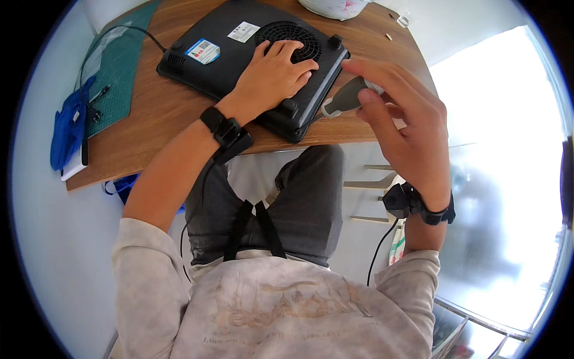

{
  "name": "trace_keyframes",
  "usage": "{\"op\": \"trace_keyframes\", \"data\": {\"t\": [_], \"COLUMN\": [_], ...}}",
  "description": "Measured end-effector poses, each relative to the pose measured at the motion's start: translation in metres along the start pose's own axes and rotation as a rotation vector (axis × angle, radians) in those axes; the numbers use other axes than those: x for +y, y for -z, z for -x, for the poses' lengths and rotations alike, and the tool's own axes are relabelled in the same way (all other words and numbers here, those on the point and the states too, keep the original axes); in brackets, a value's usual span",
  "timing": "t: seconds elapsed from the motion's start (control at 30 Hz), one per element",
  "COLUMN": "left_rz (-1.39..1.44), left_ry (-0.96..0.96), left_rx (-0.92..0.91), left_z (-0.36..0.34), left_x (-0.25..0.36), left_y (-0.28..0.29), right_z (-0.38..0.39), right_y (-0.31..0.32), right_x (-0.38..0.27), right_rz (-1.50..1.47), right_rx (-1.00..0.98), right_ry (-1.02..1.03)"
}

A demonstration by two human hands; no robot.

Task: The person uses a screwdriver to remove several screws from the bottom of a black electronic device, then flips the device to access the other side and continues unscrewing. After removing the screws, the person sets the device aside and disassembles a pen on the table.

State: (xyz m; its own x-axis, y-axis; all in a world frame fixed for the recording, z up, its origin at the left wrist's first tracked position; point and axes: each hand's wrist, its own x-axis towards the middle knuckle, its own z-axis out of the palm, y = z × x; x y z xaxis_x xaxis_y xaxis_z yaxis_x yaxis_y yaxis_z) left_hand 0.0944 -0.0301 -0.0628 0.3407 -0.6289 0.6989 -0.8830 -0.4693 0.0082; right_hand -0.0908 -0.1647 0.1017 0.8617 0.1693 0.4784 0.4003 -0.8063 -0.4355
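Note:
A flat black appliance, which looks like an induction cooker, lies with its underside up on the wooden table. Its round fan grille, rubber feet and stickers face me. My left hand rests on that underside beside the grille, fingers spread, gripping nothing. My right hand is closed around the grey handle of a screwdriver. The thin shaft slants down to the left, its tip at the cooker's near right corner. Whether the tip sits in a screw is too small to tell.
A dark power cord runs from the cooker's left side over a green cutting mat. Blue fabric hangs at the table's left edge. A white bowl-like container stands at the far edge. Small scraps lie at the far right.

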Motion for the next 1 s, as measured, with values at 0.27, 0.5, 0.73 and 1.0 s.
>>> {"op": "trace_keyframes", "data": {"t": [0.27,0.5,0.73,1.0], "left_rz": [-0.008,0.027,0.070,0.050], "left_ry": [-0.002,0.004,0.005,0.006], "left_rx": [-0.028,-0.043,-0.019,-0.032], "left_z": [-0.003,-0.002,-0.003,-0.003], "left_x": [0.001,0.002,0.004,-0.001], "left_y": [0.005,0.005,0.011,0.007], "right_z": [0.002,0.005,0.008,0.040], "right_y": [0.003,0.001,0.006,-0.002], "right_x": [0.011,0.012,0.006,0.023], "right_rz": [0.004,-0.040,-0.020,-0.393], "right_rx": [0.027,-0.035,-0.050,0.454], "right_ry": [-0.033,-0.092,-0.110,-0.207]}}
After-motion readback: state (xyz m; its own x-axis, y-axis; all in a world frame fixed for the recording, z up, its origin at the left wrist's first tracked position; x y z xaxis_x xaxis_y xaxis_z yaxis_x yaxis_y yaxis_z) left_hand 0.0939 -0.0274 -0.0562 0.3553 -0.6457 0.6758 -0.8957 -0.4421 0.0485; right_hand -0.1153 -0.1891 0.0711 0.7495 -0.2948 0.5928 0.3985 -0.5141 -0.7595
